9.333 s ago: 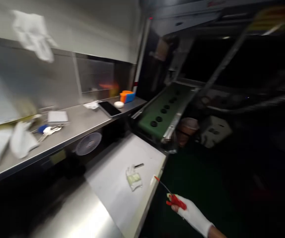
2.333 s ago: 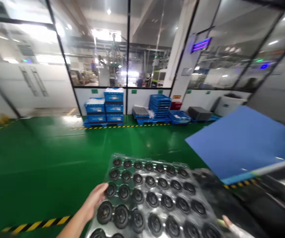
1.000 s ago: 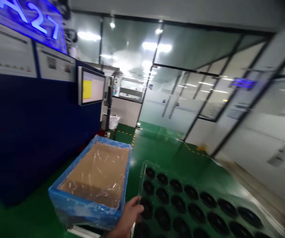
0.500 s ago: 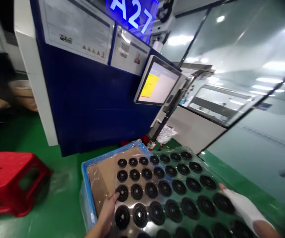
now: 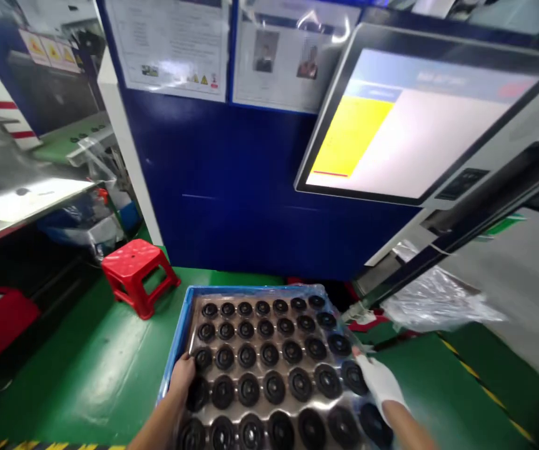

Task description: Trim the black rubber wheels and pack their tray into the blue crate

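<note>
A clear plastic tray (image 5: 282, 403) carries rows of round black parts (image 5: 248, 389), each with a small hole or hub in its middle. My left hand (image 5: 183, 374), bare, grips the tray's left edge. On the opposite edge, my right hand (image 5: 378, 377) in a white glove holds the tray with its fingers at the rim. Beneath and around the tray is a blue crate (image 5: 185, 312) with plastic film over its rim. The tray lies over the crate's opening; whether it rests on what is inside cannot be seen.
A red stool (image 5: 133, 259) stands on the green floor to the left. Ahead is a dark blue machine panel (image 5: 241, 187) with posted sheets. A monitor (image 5: 405, 125) on a slanted post hangs at right, above crumpled clear plastic (image 5: 438, 300). A lit workbench (image 5: 25, 203) is at far left.
The tray, held in both hands, has moved left from beside the crate to over it. My view has turned and come closer to the panel and monitor.
</note>
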{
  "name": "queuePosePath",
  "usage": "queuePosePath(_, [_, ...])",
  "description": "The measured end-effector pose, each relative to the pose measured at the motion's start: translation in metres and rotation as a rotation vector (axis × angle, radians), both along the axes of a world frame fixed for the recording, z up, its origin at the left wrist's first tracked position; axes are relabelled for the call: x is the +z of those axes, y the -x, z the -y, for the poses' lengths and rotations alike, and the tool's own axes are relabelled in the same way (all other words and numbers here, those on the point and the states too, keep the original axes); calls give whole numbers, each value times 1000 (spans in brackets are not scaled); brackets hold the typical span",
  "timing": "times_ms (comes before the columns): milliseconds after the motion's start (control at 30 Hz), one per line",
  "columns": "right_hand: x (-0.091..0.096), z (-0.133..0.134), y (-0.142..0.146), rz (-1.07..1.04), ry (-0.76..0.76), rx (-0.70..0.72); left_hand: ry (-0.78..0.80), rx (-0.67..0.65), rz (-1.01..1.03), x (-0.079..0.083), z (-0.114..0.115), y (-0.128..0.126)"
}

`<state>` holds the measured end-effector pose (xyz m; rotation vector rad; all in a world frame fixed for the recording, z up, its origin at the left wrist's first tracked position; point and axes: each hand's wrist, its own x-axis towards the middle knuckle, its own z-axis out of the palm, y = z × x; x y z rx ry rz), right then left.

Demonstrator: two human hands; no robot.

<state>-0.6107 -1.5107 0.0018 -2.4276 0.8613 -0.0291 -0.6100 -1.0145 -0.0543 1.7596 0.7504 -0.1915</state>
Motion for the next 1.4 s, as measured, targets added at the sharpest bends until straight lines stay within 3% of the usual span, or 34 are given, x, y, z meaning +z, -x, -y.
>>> queuePosePath(133, [-39,-15,5,-81,-159,114,-150,22,15,13,25,9])
queuePosePath(267, [-59,-23,16,-75,-294,175,-210,-48,64,22,64,38])
queuePosePath(367, [-56,-25,23,-5,-399,197,-241,-134,165,9,101,66])
queuePosePath(533, [-20,1,45,162,-538,247,-124,-447,383,-23,190,88])
queuePosePath(600, [-5,31,56,201,-576,218,-106,-529,409,-25,229,86])
queuePosePath(700, [9,99,62,208,-633,62,-89,-604,485,-25,277,72])
queuePosePath(800, [9,181,52,255,-664,-109,-117,-662,600,-24,324,46])
queuePosePath(867, [-1,232,40,302,-691,-170,-200,-742,709,-13,367,22])
queuePosePath(933, [-17,274,29,332,-746,-190,-337,-817,781,8,428,-7])
queuePosePath(1067, [-55,336,23,292,-898,-240,-639,-937,792,60,583,-73])
queuePosePath(1133, [-67,362,26,261,-969,-283,-735,-1001,779,73,655,-108])
queuePosePath(1200, [-73,388,28,242,-1029,-320,-842,-1038,734,75,708,-139])
queuePosePath(1300, [-70,428,24,252,-1083,-348,-1023,-1051,639,66,748,-168])
queuePosePath(1400, [-59,462,6,300,-1101,-313,-1136,-1058,577,62,757,-178])
